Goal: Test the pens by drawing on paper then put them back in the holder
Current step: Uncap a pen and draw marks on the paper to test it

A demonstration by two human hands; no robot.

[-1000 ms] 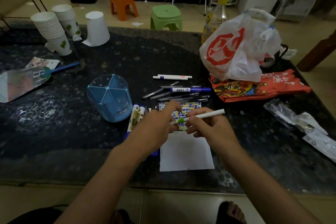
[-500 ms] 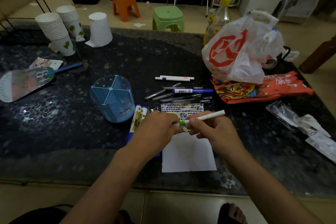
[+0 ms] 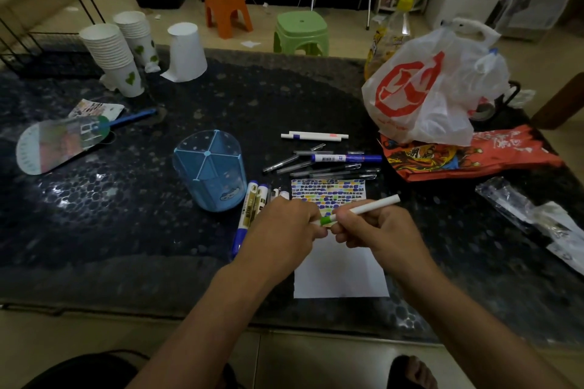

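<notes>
Head view: at centre frame both hands meet over the paper on the dark tabletop. The right hand pinches the white barrel of a pen, which slants up to the right. The left hand has its fingers curled round the pen's green end; whether that is a cap or the tip cannot be told.

The paper's upper part is filled with rows of small blue, yellow and green marks; its lower part is blank. Left of it, upper centre-left, the blue holder lies tilted with its divided mouth toward the camera and a small cloud sticker on its side. Just beside its lower right lie two markers with printed labels too small to read.

Above the paper lies a loose group of pens, one with a blue cap and an unreadable white label, and two white pens beyond them.

At upper right sits a white bag with a red round logo, on a red wrapper with print that cannot be read. Stacked cups stand at upper left.
</notes>
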